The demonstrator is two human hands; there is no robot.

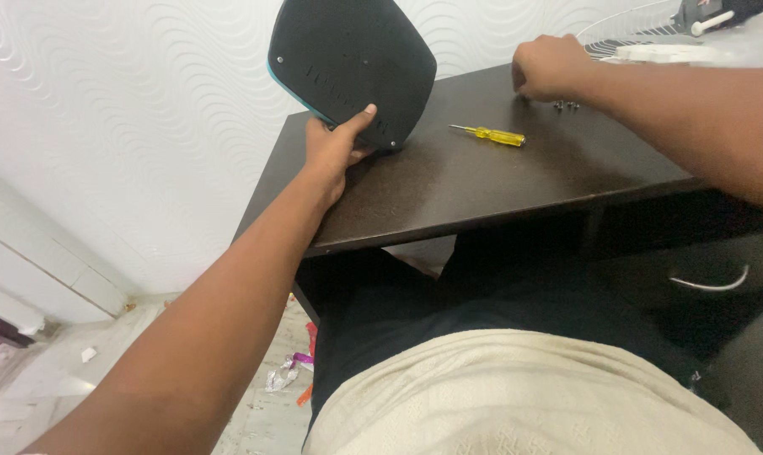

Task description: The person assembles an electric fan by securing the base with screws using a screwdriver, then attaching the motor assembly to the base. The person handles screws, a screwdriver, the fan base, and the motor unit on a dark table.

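My left hand [335, 147] grips the lower edge of a black rounded-square panel [352, 63] with a teal rim, holding it upright on the dark wooden table [482, 181]. My right hand [550, 67] rests far back on the table with its fingers curled down over small screws [565, 105]; whether it holds one is hidden. A yellow-handled screwdriver [492, 134] lies flat on the table between the two hands, touched by neither.
A white wire fan guard [642, 34] and a grey-and-white part [710, 17] lie at the table's far right. A white textured wall [145, 101] stands behind. Crumpled foil and scraps [284, 375] litter the floor at left. A drawer handle [710, 285] shows below the table.
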